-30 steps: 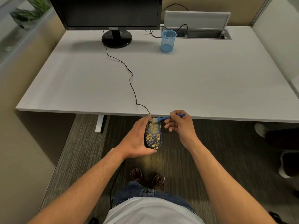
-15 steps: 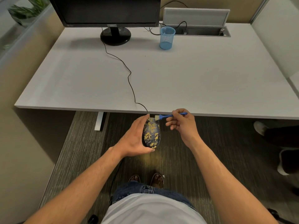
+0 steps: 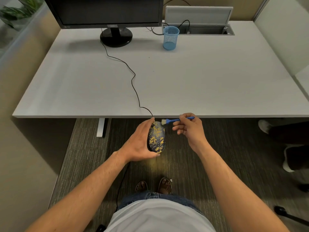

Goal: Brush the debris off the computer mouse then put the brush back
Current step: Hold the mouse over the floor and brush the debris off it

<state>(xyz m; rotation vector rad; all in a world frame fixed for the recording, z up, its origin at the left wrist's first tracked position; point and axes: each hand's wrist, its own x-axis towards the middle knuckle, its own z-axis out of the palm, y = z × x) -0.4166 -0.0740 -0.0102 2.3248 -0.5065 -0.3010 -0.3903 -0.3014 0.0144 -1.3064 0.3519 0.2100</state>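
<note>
Left hand grips the debris-speckled mouse below the counter edge; right hand pinches the brush, bristles at the mouse's front.

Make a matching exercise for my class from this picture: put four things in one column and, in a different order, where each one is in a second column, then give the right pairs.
Things:
1. computer mouse
2. brush
3. mesh cup
4. monitor

Places:
A. standing on the desk near the open cable hatch
B. held in the left hand, over the floor
C. at the far left of the desk, on a round base
D. pinched in the right hand, bristles beside the mouse's front end

Right pairs: 1-B, 2-D, 3-A, 4-C
</note>
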